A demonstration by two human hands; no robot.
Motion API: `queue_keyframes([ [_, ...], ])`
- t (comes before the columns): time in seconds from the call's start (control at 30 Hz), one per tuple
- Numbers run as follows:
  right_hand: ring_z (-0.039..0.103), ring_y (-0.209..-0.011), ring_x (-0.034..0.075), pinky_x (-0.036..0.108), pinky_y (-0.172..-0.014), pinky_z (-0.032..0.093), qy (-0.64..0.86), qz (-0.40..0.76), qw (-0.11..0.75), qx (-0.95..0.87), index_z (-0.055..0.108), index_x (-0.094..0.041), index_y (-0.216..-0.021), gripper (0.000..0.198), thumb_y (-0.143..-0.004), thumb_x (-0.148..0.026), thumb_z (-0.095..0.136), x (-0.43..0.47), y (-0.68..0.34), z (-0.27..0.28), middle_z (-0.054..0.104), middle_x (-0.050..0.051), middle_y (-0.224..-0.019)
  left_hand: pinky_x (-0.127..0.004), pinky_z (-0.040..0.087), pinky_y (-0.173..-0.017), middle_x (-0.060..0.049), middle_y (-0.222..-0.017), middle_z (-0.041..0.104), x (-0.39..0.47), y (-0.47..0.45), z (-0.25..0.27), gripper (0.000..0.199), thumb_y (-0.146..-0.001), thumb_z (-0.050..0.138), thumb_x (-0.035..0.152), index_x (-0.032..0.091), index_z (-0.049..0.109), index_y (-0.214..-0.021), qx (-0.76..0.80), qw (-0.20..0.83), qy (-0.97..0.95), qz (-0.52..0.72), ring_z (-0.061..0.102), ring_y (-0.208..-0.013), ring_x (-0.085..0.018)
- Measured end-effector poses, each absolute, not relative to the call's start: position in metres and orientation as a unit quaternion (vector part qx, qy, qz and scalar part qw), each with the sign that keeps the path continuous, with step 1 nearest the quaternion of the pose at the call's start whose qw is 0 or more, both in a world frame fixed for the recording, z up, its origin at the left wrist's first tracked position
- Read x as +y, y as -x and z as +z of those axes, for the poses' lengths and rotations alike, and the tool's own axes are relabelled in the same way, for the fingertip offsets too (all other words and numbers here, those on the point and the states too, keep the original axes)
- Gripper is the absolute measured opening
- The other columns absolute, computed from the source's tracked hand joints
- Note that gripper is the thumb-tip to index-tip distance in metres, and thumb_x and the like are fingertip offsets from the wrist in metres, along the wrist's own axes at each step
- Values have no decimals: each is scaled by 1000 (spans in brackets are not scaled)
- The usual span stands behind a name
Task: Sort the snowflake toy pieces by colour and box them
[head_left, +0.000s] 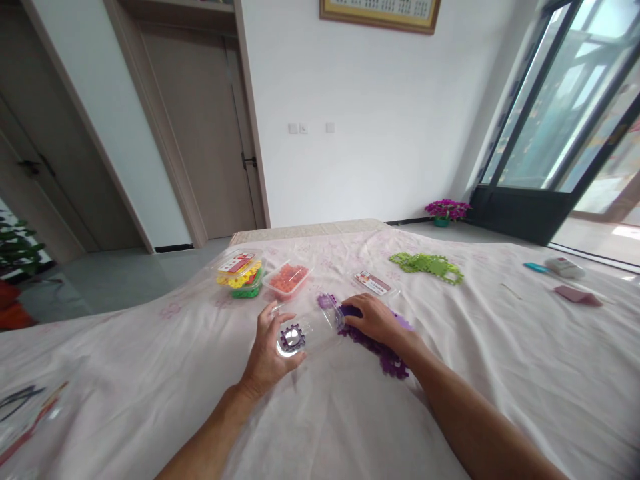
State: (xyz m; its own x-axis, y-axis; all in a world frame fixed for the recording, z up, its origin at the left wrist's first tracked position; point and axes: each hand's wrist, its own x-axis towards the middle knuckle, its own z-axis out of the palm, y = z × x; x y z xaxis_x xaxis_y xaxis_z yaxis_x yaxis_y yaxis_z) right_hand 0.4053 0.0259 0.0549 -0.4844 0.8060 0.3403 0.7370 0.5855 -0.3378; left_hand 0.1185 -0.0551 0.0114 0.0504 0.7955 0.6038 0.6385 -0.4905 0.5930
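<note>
My left hand (pixel 270 343) grips a clear plastic container (pixel 320 333) by its left end, fingers above and thumb below. Inside it, near that end, lies a purple notched, frame-like plastic piece (pixel 292 339). At the container's right end, my right hand (pixel 367 317) has its fingers curled over purple interlocking pieces (pixel 395 363). Its fingertips are partly hidden, so how many pieces they pinch does not show. More of the purple pieces spread beneath and beside this hand on the cloth. Just beyond lies a clear lid (pixel 374 283) with a red-and-white label.
An open tub of orange pieces (pixel 289 279) stands beyond my left hand, beside stacked boxes of yellow (pixel 240 272) and green pieces (pixel 249 288). Linked light-green pieces (pixel 427 267) lie at the back right. Farther right are a pink folded cloth (pixel 579 295) and a white packet (pixel 565 268).
</note>
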Motion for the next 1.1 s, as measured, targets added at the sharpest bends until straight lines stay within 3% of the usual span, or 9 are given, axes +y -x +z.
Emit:
queue_keyframes([
  [0.23, 61, -116, 26, 38, -102, 43, 466, 80, 274, -837, 71, -19, -116, 32, -87, -28, 62, 30, -407, 55, 70, 10, -123, -58, 30, -116, -14, -147, 31, -50, -115, 7, 68, -65, 81, 28, 23, 54, -127, 494, 116, -713, 483, 33, -142, -36],
  [0.4, 66, -102, 21, 33, -94, 48, 420, 107, 334, -837, 73, -21, -109, 27, -89, -19, 55, 18, -377, 83, 74, 7, -108, -59, 28, -117, -13, -147, 31, -46, -115, 4, 72, -66, 81, 30, 25, 52, -131, 500, 174, -698, 482, 30, -144, -36],
  [0.53, 68, -95, 18, 28, -87, 48, 348, 151, 236, -895, 75, -23, -109, 27, -86, -17, 60, 16, -332, 94, 75, 4, -105, -58, 29, -116, -14, -146, 32, -46, -117, 7, 71, -66, 80, 27, 24, 52, -130, 504, 191, -693, 479, 31, -143, -36],
  [0.7, 68, -101, 23, 28, -83, 48, 359, 123, 68, -923, 74, -24, -115, 35, -80, -24, 71, 35, -291, 84, 75, 6, -111, -58, 26, -117, -14, -145, 33, -45, -117, 8, 70, -64, 80, 24, 23, 54, -129, 505, 202, -685, 485, 31, -143, -35],
  [0.8, 69, -96, 23, 27, -77, 48, 347, 130, -2, -929, 76, -24, -112, 34, -77, -27, 73, 42, -282, 79, 76, 5, -104, -58, 27, -117, -13, -145, 35, -44, -117, 8, 70, -63, 81, 24, 24, 55, -128, 502, 204, -681, 492, 32, -142, -35],
  [0.93, 69, -92, 21, 24, -72, 45, 351, 121, -17, -929, 79, -24, -96, 23, -74, -23, 73, 43, -278, 78, 77, 4, -95, -58, 26, -118, -13, -145, 35, -44, -117, 8, 71, -63, 81, 25, 24, 54, -128, 498, 201, -683, 495, 32, -142, -35],
  [1.1, 66, -76, 15, 20, -62, 40, 361, 190, 19, -913, 75, -21, -95, 26, -69, -21, 75, 41, -284, 86, 75, 0, -84, -60, 27, -117, -14, -142, 37, -42, -116, 6, 76, -63, 81, 26, 23, 49, -132, 489, 188, -690, 500, 33, -141, -36],
])
